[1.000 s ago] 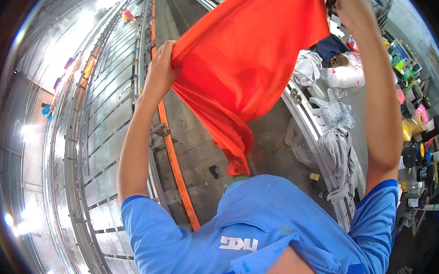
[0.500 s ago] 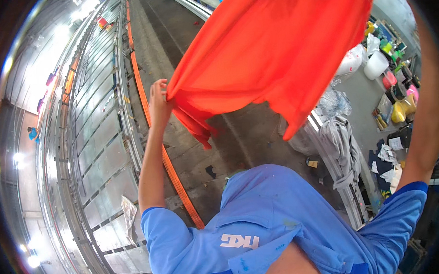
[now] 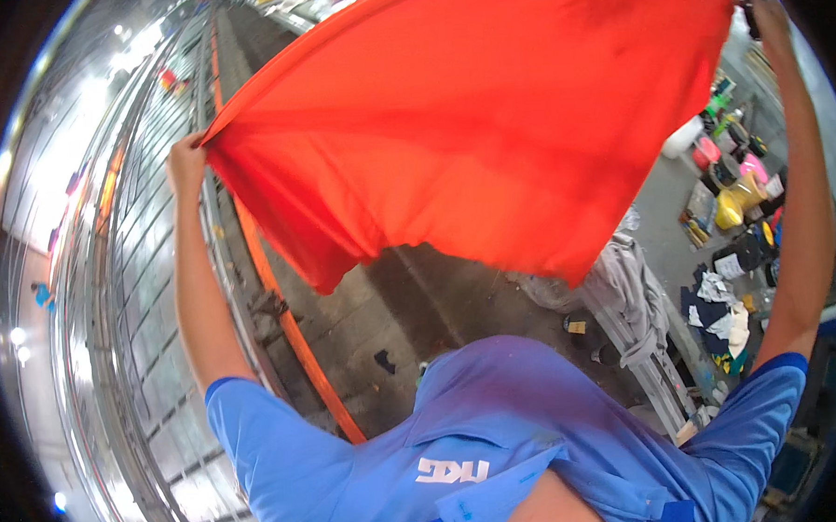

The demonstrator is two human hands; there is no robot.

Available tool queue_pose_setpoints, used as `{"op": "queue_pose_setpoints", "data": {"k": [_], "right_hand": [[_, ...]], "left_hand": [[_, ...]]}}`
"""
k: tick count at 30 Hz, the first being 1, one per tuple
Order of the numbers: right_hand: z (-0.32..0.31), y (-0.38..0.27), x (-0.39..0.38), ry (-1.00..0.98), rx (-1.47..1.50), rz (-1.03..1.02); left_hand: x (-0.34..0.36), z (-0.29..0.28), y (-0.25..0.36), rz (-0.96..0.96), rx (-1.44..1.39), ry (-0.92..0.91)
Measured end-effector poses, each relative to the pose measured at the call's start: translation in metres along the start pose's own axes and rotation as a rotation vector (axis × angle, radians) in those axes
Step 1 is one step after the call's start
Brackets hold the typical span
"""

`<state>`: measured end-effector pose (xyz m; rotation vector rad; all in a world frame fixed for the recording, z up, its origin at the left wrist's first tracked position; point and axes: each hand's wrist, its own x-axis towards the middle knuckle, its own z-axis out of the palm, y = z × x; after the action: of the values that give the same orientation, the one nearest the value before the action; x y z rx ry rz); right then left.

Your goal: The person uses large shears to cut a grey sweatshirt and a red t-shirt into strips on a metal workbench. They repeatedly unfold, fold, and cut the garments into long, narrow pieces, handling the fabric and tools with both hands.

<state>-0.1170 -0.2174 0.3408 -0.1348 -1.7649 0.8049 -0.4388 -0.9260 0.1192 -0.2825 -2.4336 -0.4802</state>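
A large piece of bright red-orange fabric (image 3: pixel 486 118) is stretched out in the air in front of me, spanning between my raised arms. Its left corner is pinched in my left hand (image 3: pixel 187 164), with folds running out from the grip. At the upper right, my right hand (image 3: pixel 769 20) is closed at the fabric's far corner, close to the picture's rim; its fingers are partly lost there beside something dark. The fabric's lower edge hangs loose and uneven above the floor, and its top runs out of view.
A long metal-topped table (image 3: pixel 149 301) with rails runs along my left, edged by an orange strip (image 3: pixel 300 345). On my right, a grey worktop carries a crumpled grey cloth (image 3: pixel 625 299), yellow containers (image 3: pixel 737 200) and several tubs and rags. Far left is a person in blue (image 3: pixel 43 295).
My left hand has moved left and slightly up, pulling the fabric wider and flatter. My right hand has come into view at the upper right. The fabric's loose lower left part has spread out.
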Motion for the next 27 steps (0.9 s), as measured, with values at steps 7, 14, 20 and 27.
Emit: {"op": "queue_pose_setpoints", "data": {"k": [7,14,20,27], "right_hand": [[-0.010,-0.022,-0.046,-0.024,-0.222,0.373],[-0.065,0.072,-0.032,0.011,0.206,0.220],[-0.091,0.063,-0.136,-0.248,0.164,-0.013],[-0.051,-0.032,-0.309,-0.431,0.773,0.639]], "left_hand": [[0.038,-0.005,-0.007,0.019,-0.127,-0.088],[0.054,-0.014,-0.051,-0.339,-0.786,0.052],[-0.084,0.063,0.050,-0.630,-1.385,0.952],[-0.344,0.170,0.281,-1.093,-2.416,-1.201]]}}
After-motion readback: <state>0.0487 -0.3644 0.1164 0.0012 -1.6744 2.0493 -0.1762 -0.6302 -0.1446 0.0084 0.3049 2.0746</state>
